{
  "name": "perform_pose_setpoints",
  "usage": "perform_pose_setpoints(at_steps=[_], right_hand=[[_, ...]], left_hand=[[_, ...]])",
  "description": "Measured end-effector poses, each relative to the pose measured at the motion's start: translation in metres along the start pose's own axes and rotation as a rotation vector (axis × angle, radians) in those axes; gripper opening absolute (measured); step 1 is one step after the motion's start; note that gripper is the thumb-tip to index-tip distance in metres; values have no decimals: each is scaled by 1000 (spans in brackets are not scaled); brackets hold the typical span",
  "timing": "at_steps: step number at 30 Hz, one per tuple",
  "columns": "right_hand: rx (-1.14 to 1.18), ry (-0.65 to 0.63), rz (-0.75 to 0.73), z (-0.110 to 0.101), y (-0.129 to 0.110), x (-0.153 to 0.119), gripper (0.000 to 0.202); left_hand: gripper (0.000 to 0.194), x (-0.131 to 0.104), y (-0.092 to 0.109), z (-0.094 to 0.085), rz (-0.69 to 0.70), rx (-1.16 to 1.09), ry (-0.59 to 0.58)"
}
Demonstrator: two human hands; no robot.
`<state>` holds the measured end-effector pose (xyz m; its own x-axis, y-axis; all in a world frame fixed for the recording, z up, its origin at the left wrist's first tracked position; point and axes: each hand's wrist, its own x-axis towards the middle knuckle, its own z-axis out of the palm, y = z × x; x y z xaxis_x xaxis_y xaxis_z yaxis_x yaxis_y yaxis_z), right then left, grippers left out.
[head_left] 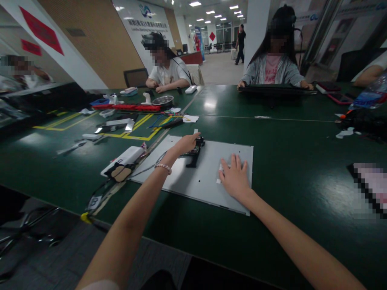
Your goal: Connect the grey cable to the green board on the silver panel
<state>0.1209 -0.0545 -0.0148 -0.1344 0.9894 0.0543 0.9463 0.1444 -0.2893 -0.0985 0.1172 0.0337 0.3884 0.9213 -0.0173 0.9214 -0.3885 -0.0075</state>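
A flat light-grey metal panel lies on the green table in front of me. My right hand rests palm down on its right part, fingers spread, partly covering a small pale patch. Near the panel's far edge, my left hand is over a black bracket with a circuit board beside it. The left index finger is stretched out towards the bracket's far end, by a small white tab. My other left fingers are mostly hidden. A thin cable runs from the board's side across the panel to the left.
A white power-bank-like box and a black-and-tan item sit left of the panel. Farther back are a metal bowl, coloured wires and a red strip. Two people sit opposite, one holding a dark panel.
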Motion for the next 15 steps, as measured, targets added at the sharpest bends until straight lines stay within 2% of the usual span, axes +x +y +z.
perform_pose_setpoints(at_steps=[3,7,11,15], right_hand=[[0,-6,3,-1,0,0,56],[0,-14,8,-1,0,0,57],[-5,-15,14,-1,-1,0,57],[-12,-19,25,-2,-1,-1,55]], left_hand=[[63,1,3,0,-46,-18,-45],[64,11,-2,8,-40,1,-42],[63,20,-11,18,-5,-53,21],[63,13,-25,19,-33,-203,106]])
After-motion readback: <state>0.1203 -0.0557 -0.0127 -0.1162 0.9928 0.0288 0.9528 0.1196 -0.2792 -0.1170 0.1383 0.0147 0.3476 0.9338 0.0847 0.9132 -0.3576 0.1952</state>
